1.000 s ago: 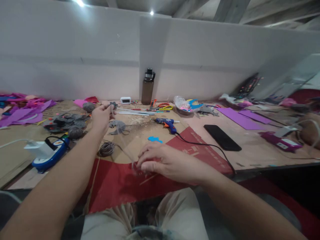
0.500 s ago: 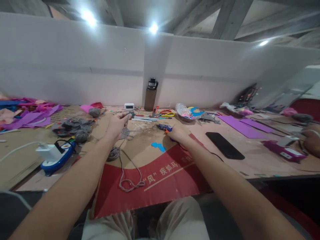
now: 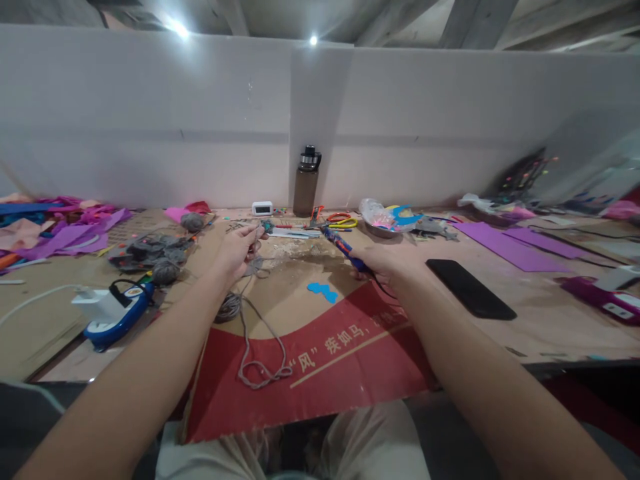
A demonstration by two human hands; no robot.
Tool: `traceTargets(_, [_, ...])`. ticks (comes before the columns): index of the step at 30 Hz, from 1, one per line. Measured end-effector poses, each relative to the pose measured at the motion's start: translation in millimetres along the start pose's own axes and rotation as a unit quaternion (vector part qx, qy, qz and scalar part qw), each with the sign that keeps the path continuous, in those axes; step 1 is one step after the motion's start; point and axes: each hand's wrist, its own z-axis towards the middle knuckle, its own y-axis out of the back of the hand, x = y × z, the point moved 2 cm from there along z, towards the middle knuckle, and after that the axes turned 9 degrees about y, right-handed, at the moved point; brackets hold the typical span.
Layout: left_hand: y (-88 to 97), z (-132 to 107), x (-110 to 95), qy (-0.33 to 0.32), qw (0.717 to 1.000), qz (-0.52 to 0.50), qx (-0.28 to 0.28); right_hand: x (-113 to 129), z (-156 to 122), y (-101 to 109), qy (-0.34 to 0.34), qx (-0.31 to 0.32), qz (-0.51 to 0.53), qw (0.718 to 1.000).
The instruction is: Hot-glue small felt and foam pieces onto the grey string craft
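My left hand (image 3: 241, 249) is closed in a pinch above the cardboard, and a small grey-green piece (image 3: 267, 227) shows at its fingertips; its exact kind is unclear. My right hand (image 3: 375, 263) wraps round a blue hot glue gun (image 3: 341, 245), whose nozzle points away and to the left. Between and below the hands, a blue wavy cutout (image 3: 323, 291) lies flat on the brown and red cardboard (image 3: 350, 363). Below my left hand sits a coil of grey yarn (image 3: 230, 308), its loose strand looping over the red part.
Behind the hands are a water bottle (image 3: 306, 183), a small white clock (image 3: 262, 209) and yellow-handled scissors (image 3: 343, 222). To the right lie a black phone (image 3: 470, 288) and purple sheets (image 3: 510, 247). A blue power strip (image 3: 117, 320) and grey scraps (image 3: 147, 252) are left.
My right hand has drawn back to the right, and the glue gun has turned from pointing left to pointing more away from me. My left hand stays nearly in place.
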Motion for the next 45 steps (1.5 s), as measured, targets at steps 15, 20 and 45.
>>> traceTargets(15, [-18.4,-11.3,5.1,0.04,0.999,0.026,0.006,26.4,-34.6,-30.4,0.271,0.096,0.218,0.932])
traceTargets(20, [-23.3,-12.4,7.4,0.04,0.998,0.045,0.018,27.8,-39.7,-35.2,0.338,0.072,0.089,0.934])
traceTargets(45, [-27.0,-11.6,12.7,0.007,0.997,0.073,0.03,21.7,-38.8,-42.5,0.411,0.026,-0.083,0.908])
